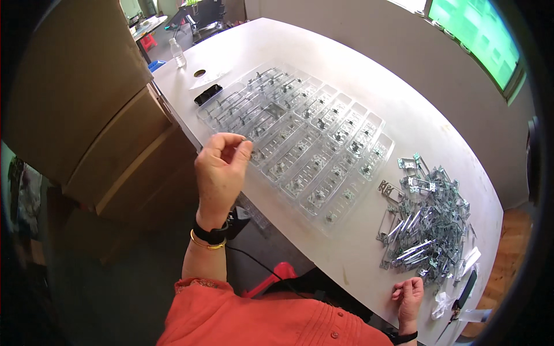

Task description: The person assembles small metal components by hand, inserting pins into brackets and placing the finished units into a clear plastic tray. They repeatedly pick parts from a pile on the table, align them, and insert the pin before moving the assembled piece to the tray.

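Sorting small metal parts at the white rounded table (358,75).
Clear plastic compartmented tray (300,138) lies mid-table, metal pieces in its slots; loose heap of grey-green stamped metal brackets (427,222) just beside the tray's near right end; left hand (222,167) raised at the tray's left edge, fingertips pinched together, anything held too small to tell; right hand (408,295) loosely curled, empty, near the heap.

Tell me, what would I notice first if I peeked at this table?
Probably the big clear plastic tray in the middle of the white table, with small metal parts in its rows of slots. Right of it lies a shiny heap of metal parts. The left hand is raised by the tray's near corner, fingers pinched; the right hand rests at the table's near edge.
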Tool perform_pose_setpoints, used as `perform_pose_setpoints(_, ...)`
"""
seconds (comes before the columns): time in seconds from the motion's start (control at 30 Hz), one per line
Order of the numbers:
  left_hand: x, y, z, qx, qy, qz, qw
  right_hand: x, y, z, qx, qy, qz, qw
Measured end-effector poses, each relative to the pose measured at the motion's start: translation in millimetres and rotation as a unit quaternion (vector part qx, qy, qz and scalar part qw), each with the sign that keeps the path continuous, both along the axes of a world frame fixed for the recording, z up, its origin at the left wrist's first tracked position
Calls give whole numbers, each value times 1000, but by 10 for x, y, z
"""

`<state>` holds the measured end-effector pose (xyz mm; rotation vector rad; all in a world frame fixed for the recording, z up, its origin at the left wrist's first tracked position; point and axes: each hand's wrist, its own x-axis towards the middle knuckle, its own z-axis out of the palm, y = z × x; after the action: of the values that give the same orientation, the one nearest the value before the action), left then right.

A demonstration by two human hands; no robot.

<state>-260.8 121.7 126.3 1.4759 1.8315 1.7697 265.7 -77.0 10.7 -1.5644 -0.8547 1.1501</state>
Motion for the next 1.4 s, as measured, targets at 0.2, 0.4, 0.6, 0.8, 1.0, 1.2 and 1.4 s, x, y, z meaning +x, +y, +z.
perform_pose_setpoints(0.2,-263,267,245,-26,-4,33,999,1,24,9,-17,3,-7,1000)
perform_pose_setpoints(0.4,-297,589,490,-30,14,5,999,-12,66,45,-36,14,-15,999)
perform_pose_setpoints(0.6,-357,1348,413,-77,62,-38,994,27,84,32,-45,24,-8,999)
perform_pose_setpoints(0.8,-95,1982,389,-191,153,-55,968,1,80,73,-35,23,8,999)
perform_pose_setpoints(1.0,137,2441,262,-311,213,-70,923,-8,55,47,-23,18,18,999)
perform_pose_setpoints(1.2,321,2622,198,-332,247,-47,909,5,19,2,-15,16,18,1000)
perform_pose_setpoints(1.4,298,2774,129,-371,249,-38,894,10,9,-20,-9,29,21,999)
